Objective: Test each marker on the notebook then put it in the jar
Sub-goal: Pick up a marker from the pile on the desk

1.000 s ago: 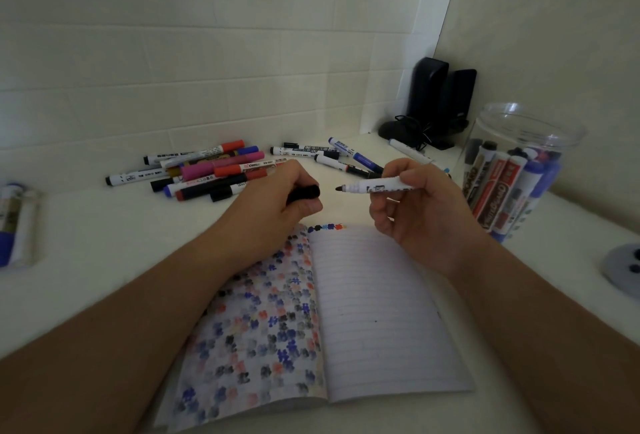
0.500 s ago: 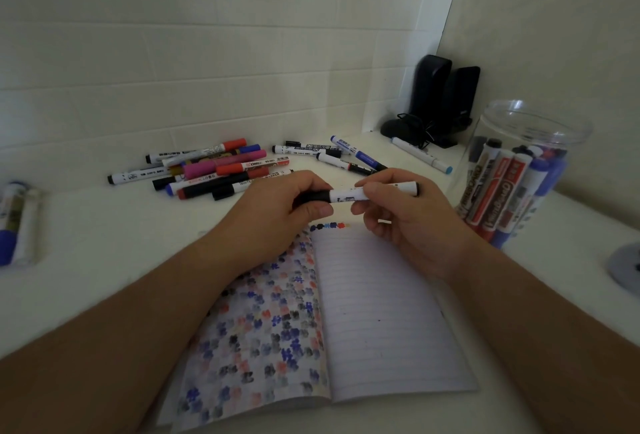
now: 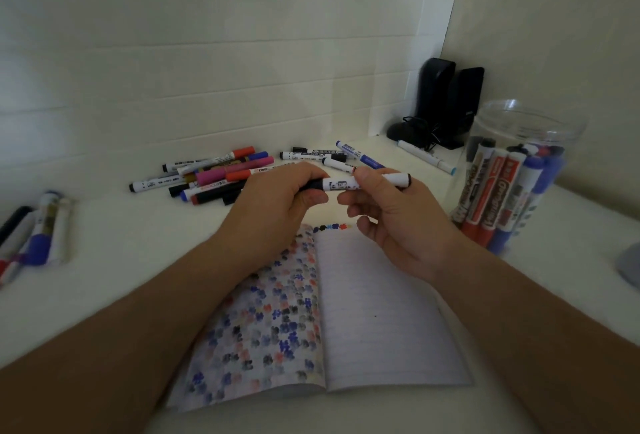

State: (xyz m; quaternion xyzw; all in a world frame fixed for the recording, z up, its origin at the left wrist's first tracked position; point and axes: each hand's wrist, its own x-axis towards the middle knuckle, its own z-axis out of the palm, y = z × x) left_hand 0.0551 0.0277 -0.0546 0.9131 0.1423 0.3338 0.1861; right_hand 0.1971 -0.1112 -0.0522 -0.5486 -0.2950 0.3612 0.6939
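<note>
Head view. The left hand (image 3: 277, 205) is curled around the black cap end of the marker (image 3: 360, 183), fingers and thumb closed on it. The right hand (image 3: 391, 222) pinches the white barrel between thumb and forefinger, its remaining fingers loosely bent below. The two hands are close together, joined through the one marker, which is held clear of the desk above the top edge of the notebook (image 3: 381, 312). The cap appears seated on the barrel; whether it is fully pressed home cannot be told.

Governing relation: the marker's long axis runs left to right, roughly level, cap end toward the left hand and tail end toward the right. The jar (image 3: 526, 170) stands to the right of both hands, near the right hand and well apart from the left. It is open-topped, upright, and already holds several markers standing on end. The right hand is the nearer one. In my judgement the marker would need turning from level to upright before it can drop through the mouth.

The notebook lies open, the left page covered in colour marks, with a short row of marks at the top of the right page. A pile of untested markers (image 3: 221, 177) lies on the desk beyond the left hand.
</note>
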